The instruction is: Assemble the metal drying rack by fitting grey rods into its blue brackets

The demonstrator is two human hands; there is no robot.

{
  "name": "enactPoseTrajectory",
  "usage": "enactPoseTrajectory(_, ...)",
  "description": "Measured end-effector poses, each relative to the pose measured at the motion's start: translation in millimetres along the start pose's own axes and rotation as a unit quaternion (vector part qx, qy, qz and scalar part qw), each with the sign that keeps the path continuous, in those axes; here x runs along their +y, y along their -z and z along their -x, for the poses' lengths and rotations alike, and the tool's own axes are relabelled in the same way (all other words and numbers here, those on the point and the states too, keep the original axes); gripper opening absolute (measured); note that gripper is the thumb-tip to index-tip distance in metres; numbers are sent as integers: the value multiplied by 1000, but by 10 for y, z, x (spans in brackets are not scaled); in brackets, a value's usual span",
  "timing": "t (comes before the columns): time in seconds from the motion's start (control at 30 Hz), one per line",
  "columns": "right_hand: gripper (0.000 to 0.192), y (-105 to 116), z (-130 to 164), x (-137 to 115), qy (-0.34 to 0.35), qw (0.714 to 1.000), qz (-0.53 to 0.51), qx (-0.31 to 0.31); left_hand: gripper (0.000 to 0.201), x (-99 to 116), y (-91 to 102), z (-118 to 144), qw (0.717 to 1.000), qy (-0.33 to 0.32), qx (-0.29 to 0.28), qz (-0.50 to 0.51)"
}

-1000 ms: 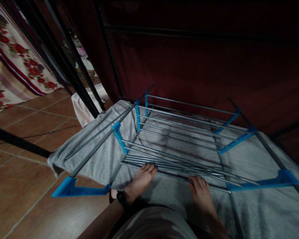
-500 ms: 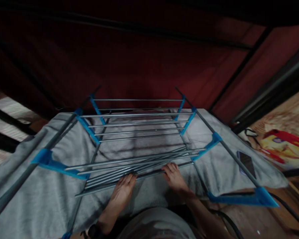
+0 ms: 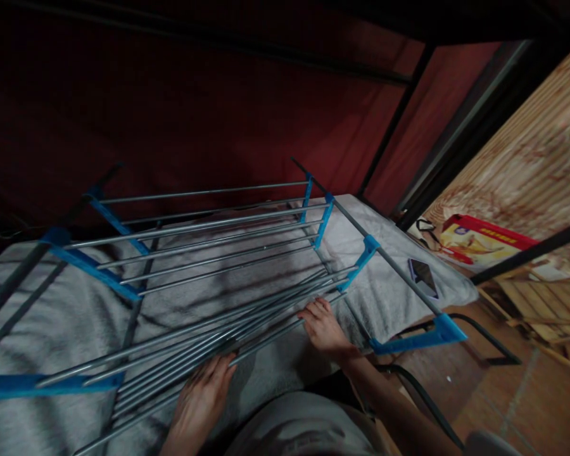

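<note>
A rack (image 3: 199,238) of grey metal tubes with blue plastic brackets (image 3: 358,266) stands on a grey blanket. Across its near part several loose metal tubes (image 3: 190,351) lie side by side, at a slant. Over the nearest tube (image 3: 275,334) my left hand (image 3: 205,394) curls its fingers, beside the loose bundle. My right hand (image 3: 323,324) has its fingers bent over the same tube farther right, close to a blue bracket. The undersides of both hands are hidden.
The grey blanket (image 3: 384,304) covers the surface below, with a phone (image 3: 422,278) on its right side. Beyond lies a red and yellow box (image 3: 484,240). A dark red panel (image 3: 209,120) rises behind. Wooden slats (image 3: 541,310) stand on the tiled floor at right.
The view has turned to the right, so the rack appears farther left and more of the floor and box shows. Both hands stay at the nearest tube.
</note>
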State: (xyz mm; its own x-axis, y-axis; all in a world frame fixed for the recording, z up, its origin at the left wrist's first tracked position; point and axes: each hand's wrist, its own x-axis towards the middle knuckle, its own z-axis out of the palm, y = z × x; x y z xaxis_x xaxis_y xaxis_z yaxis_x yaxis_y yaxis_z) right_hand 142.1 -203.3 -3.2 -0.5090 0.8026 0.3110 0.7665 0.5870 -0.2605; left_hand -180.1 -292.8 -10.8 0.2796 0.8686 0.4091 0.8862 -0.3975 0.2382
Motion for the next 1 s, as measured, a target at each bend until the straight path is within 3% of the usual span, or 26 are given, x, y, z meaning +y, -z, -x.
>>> enactPoseTrajectory(0.2,27,239,-3,-91,14,999,-30,24,28,126,273,-60,1000,-30,2,-6)
enactPoseTrajectory(0.5,29,567,-44,-169,28,998,-2,52,29,267,496,-51,998,-30,34,-34)
enactPoseTrajectory(0.83,34,897,-184,-129,47,991,-2,127,35,515,956,-284,981,-141,84,-107)
enactPoseTrajectory(1.0,36,997,-320,-78,55,987,12,151,38,617,1061,-375,978,-137,101,-119)
